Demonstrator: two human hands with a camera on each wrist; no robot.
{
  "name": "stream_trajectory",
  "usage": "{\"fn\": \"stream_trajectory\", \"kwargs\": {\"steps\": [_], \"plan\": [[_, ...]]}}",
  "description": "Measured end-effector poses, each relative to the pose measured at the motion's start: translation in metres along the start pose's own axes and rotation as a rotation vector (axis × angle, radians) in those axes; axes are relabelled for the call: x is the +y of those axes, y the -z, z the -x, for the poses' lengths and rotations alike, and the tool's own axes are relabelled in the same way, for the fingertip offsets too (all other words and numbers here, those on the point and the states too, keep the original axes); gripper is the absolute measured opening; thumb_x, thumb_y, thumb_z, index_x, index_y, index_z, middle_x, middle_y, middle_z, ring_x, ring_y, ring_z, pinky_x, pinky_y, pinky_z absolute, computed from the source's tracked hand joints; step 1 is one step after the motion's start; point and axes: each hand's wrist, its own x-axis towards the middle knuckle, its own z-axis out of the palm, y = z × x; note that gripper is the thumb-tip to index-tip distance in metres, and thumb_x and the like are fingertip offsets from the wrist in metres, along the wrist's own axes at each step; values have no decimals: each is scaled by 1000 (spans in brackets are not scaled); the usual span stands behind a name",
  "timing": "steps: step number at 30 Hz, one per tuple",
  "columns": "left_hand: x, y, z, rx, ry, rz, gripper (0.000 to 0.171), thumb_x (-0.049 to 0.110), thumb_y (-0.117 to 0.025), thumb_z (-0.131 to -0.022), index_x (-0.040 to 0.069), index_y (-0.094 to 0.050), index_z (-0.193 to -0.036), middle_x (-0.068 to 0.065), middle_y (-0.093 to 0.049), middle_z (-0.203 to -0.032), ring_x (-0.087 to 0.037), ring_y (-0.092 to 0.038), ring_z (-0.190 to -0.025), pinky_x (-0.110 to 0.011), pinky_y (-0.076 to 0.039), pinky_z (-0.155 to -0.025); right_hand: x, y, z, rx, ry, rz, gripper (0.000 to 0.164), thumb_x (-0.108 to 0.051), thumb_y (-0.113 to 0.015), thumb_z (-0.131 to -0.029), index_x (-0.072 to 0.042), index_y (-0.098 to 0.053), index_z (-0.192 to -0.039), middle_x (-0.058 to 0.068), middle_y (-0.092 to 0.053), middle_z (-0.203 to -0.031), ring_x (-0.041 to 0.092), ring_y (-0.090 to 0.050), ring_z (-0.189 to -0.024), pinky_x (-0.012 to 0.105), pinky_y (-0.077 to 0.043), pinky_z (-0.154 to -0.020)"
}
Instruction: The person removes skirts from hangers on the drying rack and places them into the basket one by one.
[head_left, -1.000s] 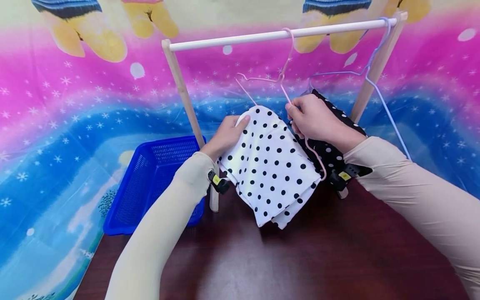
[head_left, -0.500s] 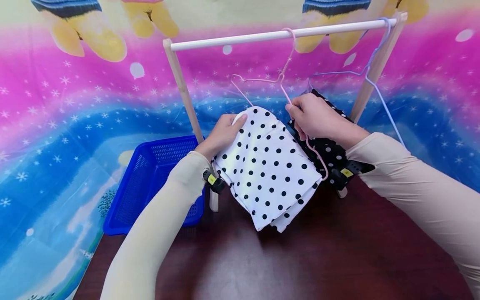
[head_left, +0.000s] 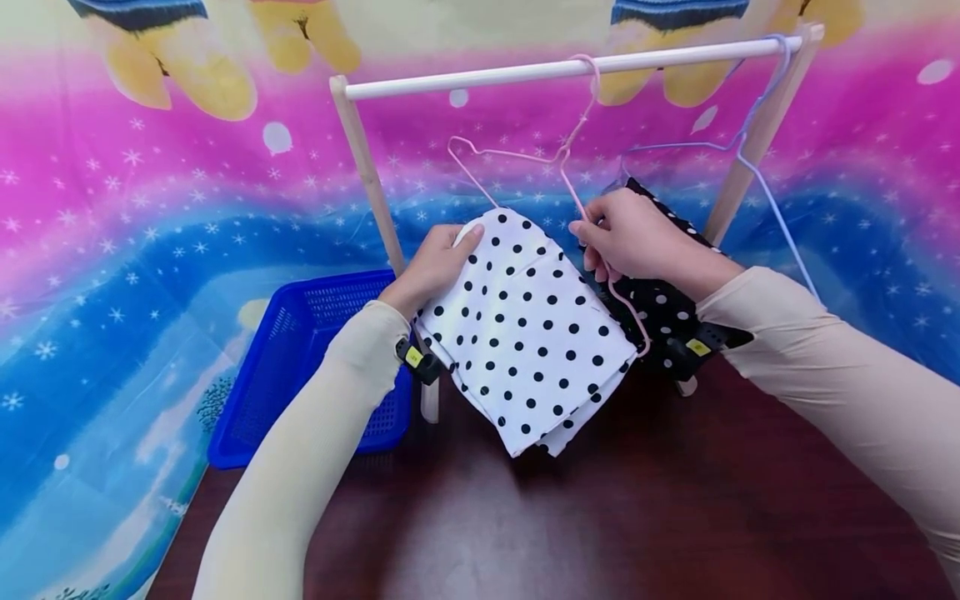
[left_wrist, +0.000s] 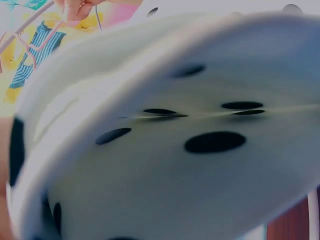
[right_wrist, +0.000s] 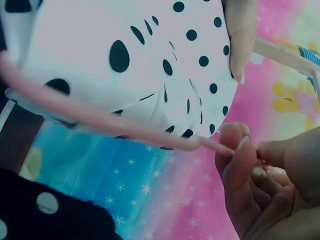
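Observation:
A white garment with black polka dots [head_left: 528,325] hangs folded over the pink wire hanger [head_left: 501,154], whose hook sits on the rack's rail. With the thumb in front, my left hand [head_left: 438,262] pinches the garment's upper left edge. My right hand [head_left: 622,233] pinches the hanger's right arm between thumb and fingers; in the right wrist view the pink wire [right_wrist: 107,115] runs from those fingers past the cloth. The hanger's lower bar is mostly hidden by the cloth. In the left wrist view, a loose fold of the garment [left_wrist: 165,185] fills most of the picture.
A white rail [head_left: 480,79] on wooden posts spans the back. At its right end hangs a blue hanger [head_left: 776,208], near a black garment with white dots [head_left: 660,308] partly behind my right hand. A blue basket [head_left: 273,367] stands left on the dark table [head_left: 570,525].
My left hand and the white garment have shifted slightly left. The hanger's left shoulder has swung left and a little up. My right hand keeps its grip nearly in place.

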Motion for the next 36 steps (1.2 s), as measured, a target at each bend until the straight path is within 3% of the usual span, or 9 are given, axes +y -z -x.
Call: {"fn": "stream_trajectory", "kwargs": {"steps": [10,14,18,23,27,36], "plan": [[-2,5,2,24,10,2,49,55,-40,-105,14,-65,-94,-3,-64,-69,-16,-62,-53,-31,-53,-50,17,-14,13,-112,80,99,26,-21,-51,-107,-2,-65,-97,10,-69,-74,21,-62,-57,31,-46,-48],[-5,7,3,37,3,7,49,54,-40,-105,13,-64,-93,-3,-63,-68,-16,-61,-53,-31,-53,-50,21,-21,15,-119,110,64,27,-21,-45,-109,-2,-60,-97,9,-66,-70,20,-59,-53,33,-49,-48],[-8,7,4,31,17,12,50,54,-40,-105,13,-64,-93,-3,-63,-67,-16,-62,-52,-31,-53,-49,24,-29,14,-50,159,28,35,-24,-38,-111,-4,-53,-87,9,-55,-61,23,-51,-50,33,-47,-51],[-9,8,5,21,11,15,49,53,-40,-106,13,-65,-95,-3,-64,-67,-16,-63,-52,-31,-53,-48,25,-36,11,116,193,51,47,-31,-31,-111,-7,-44,-73,6,-40,-60,23,-40,-51,32,-38,-50],[-10,8,5,19,2,16,48,52,-40,-106,13,-67,-98,-4,-66,-69,-17,-64,-53,-31,-54,-50,26,-40,11,209,169,80,49,-31,-31,-111,-8,-41,-69,7,-38,-60,23,-38,-51,32,-36,-48],[-12,11,5,22,10,9,48,53,-40,-105,15,-69,-102,-5,-68,-72,-18,-67,-55,-34,-57,-52,27,-46,13,316,105,112,52,-35,-33,-110,-11,-38,-64,5,-36,-56,23,-36,-49,32,-31,-45]]}}
